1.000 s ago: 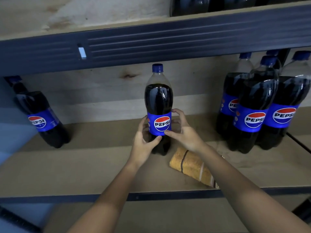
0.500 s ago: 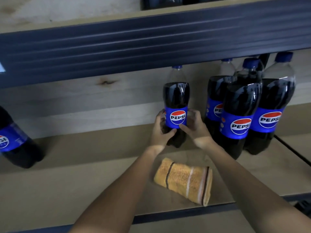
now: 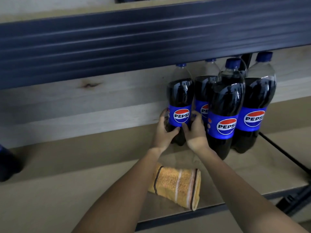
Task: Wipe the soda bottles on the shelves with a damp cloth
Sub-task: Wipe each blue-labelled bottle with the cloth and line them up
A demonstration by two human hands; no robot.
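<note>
The dark cola bottle with a blue cap and blue Pepsi label (image 3: 180, 105) stands upright on the pale wooden shelf board (image 3: 67, 174), held from both sides; the left hand (image 3: 164, 132) curls round its left flank at the label's lower edge with the thumb across the front below the logo, and the right hand (image 3: 195, 132) wraps the right flank, its thumb lying just beside the other thumb; both sets of fingers are closed on the bottle. Just to the right of the right hand's fingers, touching or nearly so, stands a cluster of three more cola bottles with blue labels (image 3: 225, 115). Below the wrists, nearer the shelf's front edge, lies a folded yellow cloth with dark and white stripes (image 3: 178, 185), partly under the left forearm, apart from both hands; far to the left of the fingers another dark bottle (image 3: 7, 165) shows only its base; above everything runs the dark blue ribbed metal beam (image 3: 134, 39) of the upper shelf.
</note>
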